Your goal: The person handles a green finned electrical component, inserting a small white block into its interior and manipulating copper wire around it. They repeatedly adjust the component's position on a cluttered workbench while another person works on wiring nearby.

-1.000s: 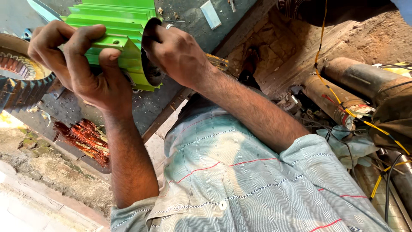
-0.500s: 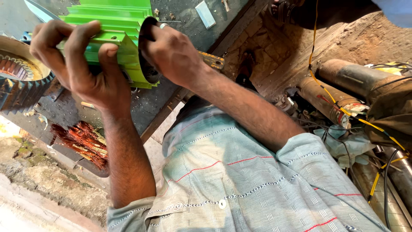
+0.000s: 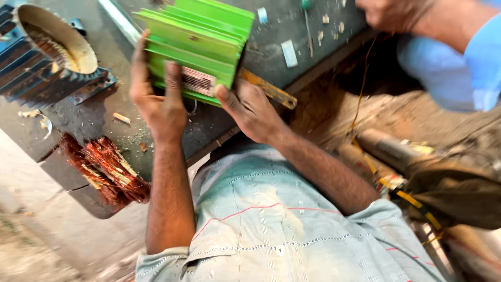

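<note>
A bright green finned motor housing (image 3: 198, 42) hangs just above a dark workbench (image 3: 318, 52), held between both my hands. My left hand (image 3: 156, 104) grips its left side, thumb and fingers spread over the fins beside a small label plate (image 3: 197, 81). My right hand (image 3: 250, 109) clasps the lower right edge with the thumb pressed against the housing. Its ends are turned away and hidden from me.
A blue-grey finned motor body (image 3: 47, 57) with an open bore lies at the bench's far left. A bundle of copper windings (image 3: 104, 172) lies near the bench edge. Another person's hand (image 3: 396, 13) in a light blue sleeve reaches in top right. Metal cylinders (image 3: 386, 149) and yellow wires lie right.
The green housing has been turned, so its round open end no longer faces my right hand and the label side shows. Another person's hand has come into view at the top right.
</note>
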